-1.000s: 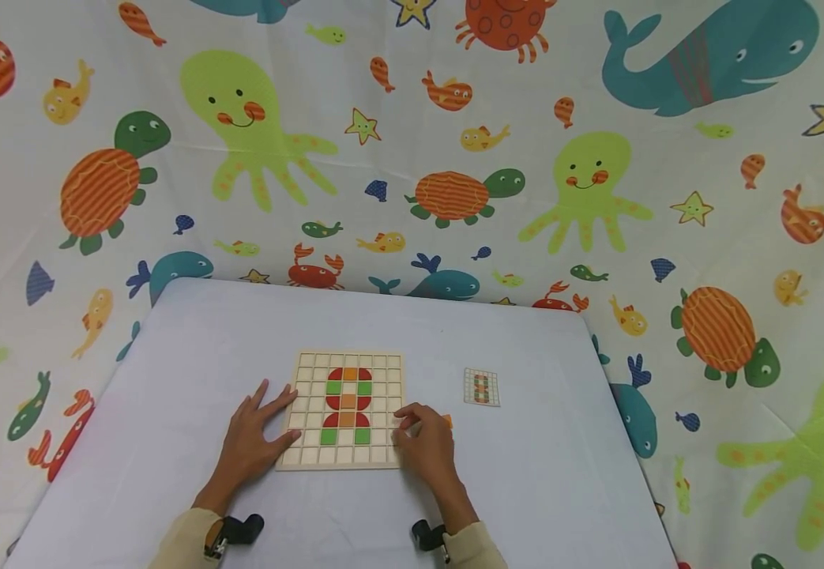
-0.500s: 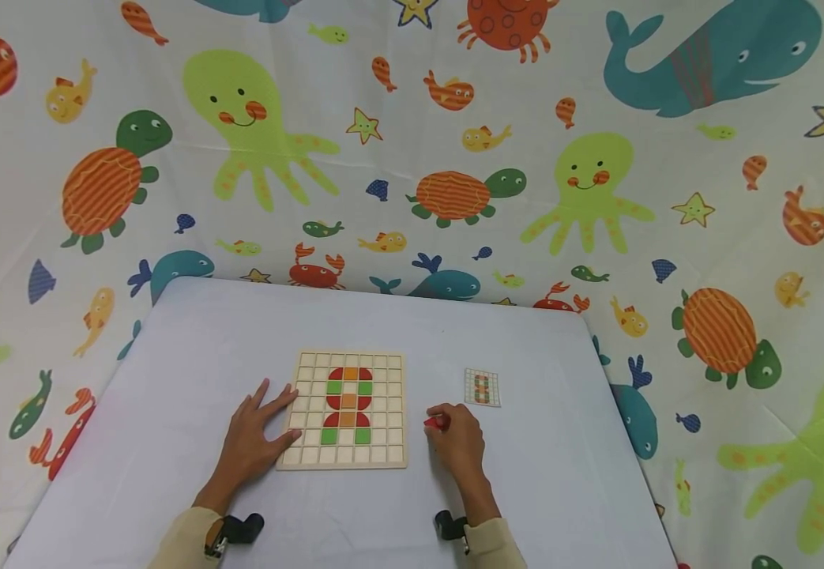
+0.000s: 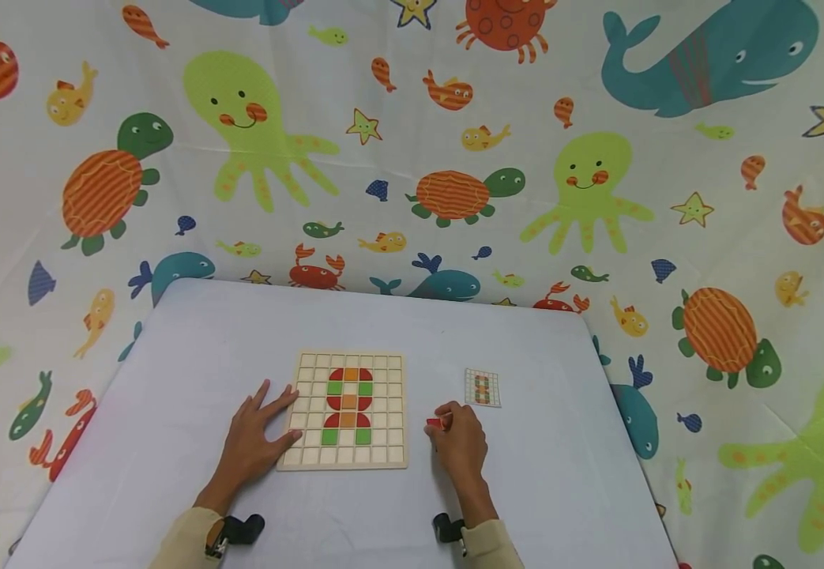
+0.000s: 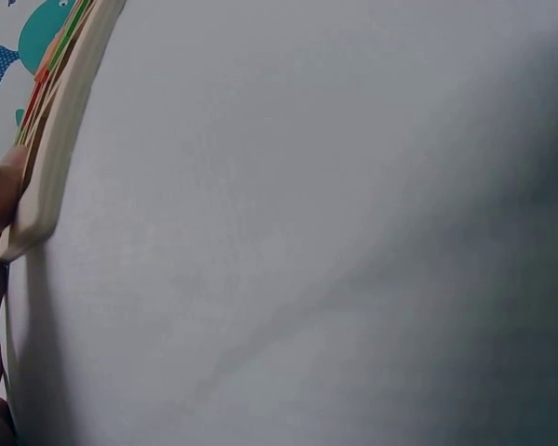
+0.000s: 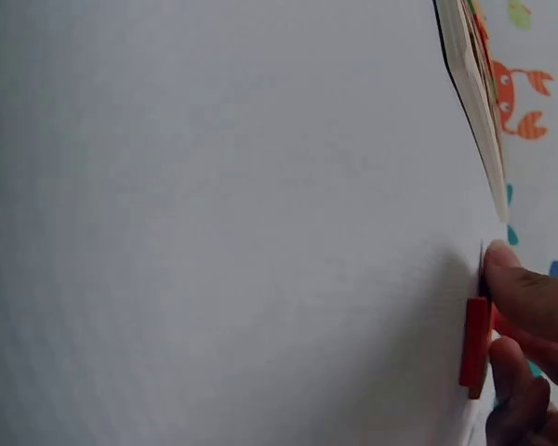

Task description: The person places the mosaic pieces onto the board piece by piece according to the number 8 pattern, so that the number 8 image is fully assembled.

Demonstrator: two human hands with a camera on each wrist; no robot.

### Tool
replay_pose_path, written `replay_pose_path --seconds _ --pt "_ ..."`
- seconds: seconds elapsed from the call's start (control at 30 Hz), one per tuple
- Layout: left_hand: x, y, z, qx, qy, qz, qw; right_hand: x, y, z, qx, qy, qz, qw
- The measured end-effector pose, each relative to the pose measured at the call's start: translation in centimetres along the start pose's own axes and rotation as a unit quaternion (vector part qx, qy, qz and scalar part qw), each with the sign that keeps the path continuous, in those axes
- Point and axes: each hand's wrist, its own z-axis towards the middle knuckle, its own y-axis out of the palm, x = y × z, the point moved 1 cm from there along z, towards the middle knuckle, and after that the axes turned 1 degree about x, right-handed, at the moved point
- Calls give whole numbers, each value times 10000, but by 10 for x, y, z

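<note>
A square wooden grid board (image 3: 383, 456) lies on the table, with red, green and orange tiles set in its middle cells. My left hand (image 3: 250, 436) rests at the board's left edge, fingers spread, thumb and fingertip on the rim. In the left wrist view, fingertips touch the board's side (image 4: 60, 153). To the right of the board, my right hand (image 3: 461, 446) pinches a red tile (image 3: 434, 423) low at the tabletop. The right wrist view has the red tile (image 5: 474, 348) by the thumb and fingers; its full shape is hidden.
A small pattern card (image 3: 482, 387) with a similar coloured design lies beyond my right hand. The white tabletop (image 3: 561, 474) reaches back to a curtain (image 3: 383, 158) printed with sea animals. Each wrist wears a black camera mount (image 3: 242, 529).
My right hand has moved right, from the board's right edge to the tabletop, where a red tile now shows at its fingertips. My left hand stays put. An orange tile seen earlier is hidden.
</note>
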Motion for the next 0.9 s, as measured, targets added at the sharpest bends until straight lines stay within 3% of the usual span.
replay_pose_path --seconds 0.43,0.7,0.9 --pt "1 -1 -1 -13 -60 9 10000 -1 -4 -2 -140 -97 -36 9998" --pt "0 0 -1 4 -36 -14 10000 -8 4 -10 -208 -203 502 9983" --pt "-1 0 -1 -11 -21 -21 10000 -25 11 -21 -423 -536 1018 9925"
